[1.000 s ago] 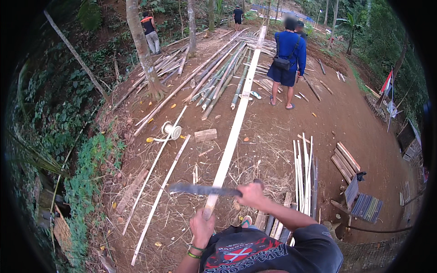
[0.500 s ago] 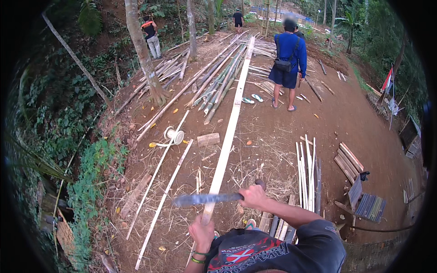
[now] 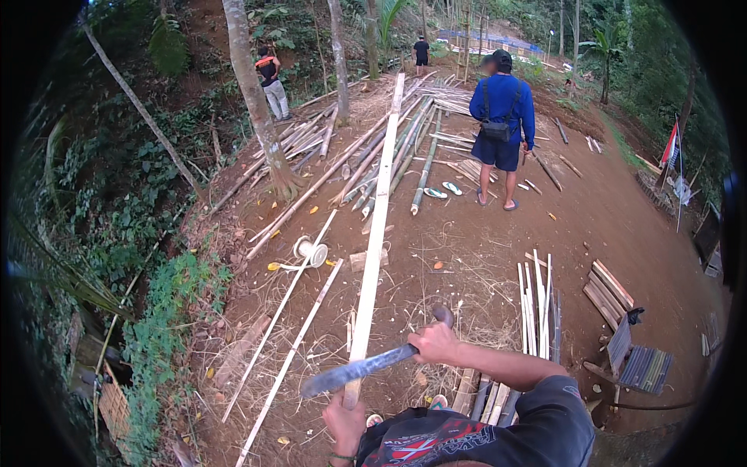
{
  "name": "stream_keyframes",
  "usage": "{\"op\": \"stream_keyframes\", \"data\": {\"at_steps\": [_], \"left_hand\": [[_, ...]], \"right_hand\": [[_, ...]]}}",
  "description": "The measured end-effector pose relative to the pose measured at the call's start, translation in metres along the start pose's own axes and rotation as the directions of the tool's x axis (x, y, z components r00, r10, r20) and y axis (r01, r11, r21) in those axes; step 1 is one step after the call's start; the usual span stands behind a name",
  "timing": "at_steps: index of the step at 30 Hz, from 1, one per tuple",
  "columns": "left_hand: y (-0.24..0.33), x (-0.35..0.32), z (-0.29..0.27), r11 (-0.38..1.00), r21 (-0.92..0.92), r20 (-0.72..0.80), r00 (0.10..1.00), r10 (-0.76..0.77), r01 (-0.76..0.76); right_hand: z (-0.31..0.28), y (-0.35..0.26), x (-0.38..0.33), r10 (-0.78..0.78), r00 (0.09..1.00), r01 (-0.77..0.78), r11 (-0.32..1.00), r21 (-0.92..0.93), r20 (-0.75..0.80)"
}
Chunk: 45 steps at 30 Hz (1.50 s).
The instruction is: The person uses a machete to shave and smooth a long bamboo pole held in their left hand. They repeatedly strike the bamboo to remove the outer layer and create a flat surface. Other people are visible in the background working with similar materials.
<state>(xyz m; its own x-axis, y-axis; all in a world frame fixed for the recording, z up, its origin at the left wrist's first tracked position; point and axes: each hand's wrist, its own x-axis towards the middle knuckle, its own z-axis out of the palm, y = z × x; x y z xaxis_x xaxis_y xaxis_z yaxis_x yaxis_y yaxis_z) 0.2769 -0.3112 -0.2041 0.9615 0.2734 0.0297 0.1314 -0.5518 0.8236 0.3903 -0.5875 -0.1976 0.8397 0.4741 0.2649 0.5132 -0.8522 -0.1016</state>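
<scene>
A long pale split-bamboo strip runs away from me, its near end gripped in my left hand. My right hand is closed around the dark curved handle of a machete. The grey blade slants down to the left and crosses over the strip a little above my left hand. Whether blade and strip touch, I cannot tell. Two thinner pale strips lie on the ground left of the held one.
Bamboo poles are piled ahead, near tree trunks. A person in blue stands beyond to the right; others are farther off. A white spool, a wood block, cut strips and a corrugated sheet lie around. Undergrowth borders the left.
The far end of the bamboo strip has swung left. The machete blade has gone from nearly level to slanting down leftward. The whole view has also shifted slightly.
</scene>
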Motion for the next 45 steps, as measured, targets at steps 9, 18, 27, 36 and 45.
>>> {"op": "stream_keyframes", "data": {"at_steps": [9, 18, 27, 36, 45], "left_hand": [[-0.019, -0.034, -0.023, 0.991, 0.134, -0.014, 1.000, -0.021, 0.023], [0.006, 0.028, 0.001, 0.964, 0.267, 0.039, 0.999, -0.009, -0.001], [0.021, 0.035, 0.012, 0.991, 0.029, 0.016, 0.991, 0.133, -0.134], [0.060, 0.058, 0.006, 0.968, -0.079, -0.041, 0.971, 0.237, -0.240], [0.057, 0.058, 0.016, 0.975, -0.196, 0.052, 0.992, 0.113, -0.101]], "right_hand": [[-0.062, 0.169, 0.071, 0.656, 0.750, -0.661, 0.747, -0.076, -0.082], [0.018, -0.090, 0.000, 0.118, 0.949, -0.213, 0.924, 0.318, 0.293], [0.028, -0.048, -0.027, 0.199, 0.974, -0.219, 0.946, 0.238, 0.104], [-0.025, -0.004, -0.015, 0.172, 0.973, -0.154, 0.981, 0.121, -0.156], [-0.021, 0.004, 0.034, 0.385, 0.915, -0.363, 0.916, 0.172, -0.120]]}}
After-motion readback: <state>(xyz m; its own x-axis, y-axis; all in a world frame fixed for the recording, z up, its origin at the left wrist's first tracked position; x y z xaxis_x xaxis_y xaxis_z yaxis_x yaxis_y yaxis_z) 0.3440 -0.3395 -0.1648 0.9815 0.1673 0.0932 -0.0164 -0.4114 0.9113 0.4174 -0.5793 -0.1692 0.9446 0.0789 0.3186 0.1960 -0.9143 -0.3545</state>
